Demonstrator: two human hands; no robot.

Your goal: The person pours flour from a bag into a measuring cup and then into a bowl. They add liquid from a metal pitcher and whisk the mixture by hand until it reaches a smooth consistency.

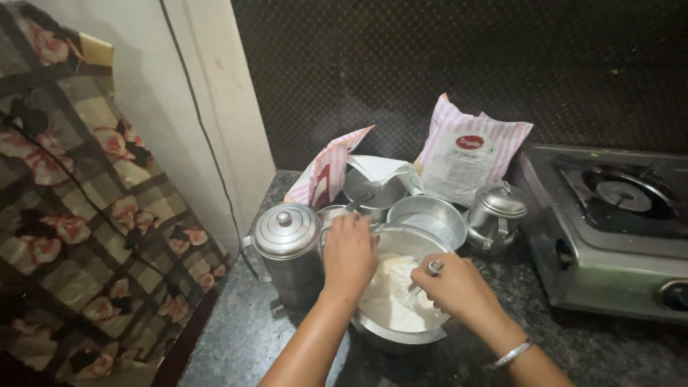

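A steel mixing bowl [395, 331] with white batter or flour mix [390, 287] sits on the dark stone counter. My left hand [350, 252] rests over the bowl's near-left rim, fingers curled on it. My right hand [453, 284] grips the metal handle of a whisk [423, 279] whose wires dip into the white mix. A silver bangle [510, 354] circles my right wrist.
A lidded steel canister [288, 251] stands left of the bowl. Behind are an empty steel bowl [428, 218], a small lidded steel pot [497, 211], a steel cup with a spoon [373, 192], two pink-striped packets [469, 152]. A gas stove [609, 222] is at right, a floral curtain [79, 215] at left.
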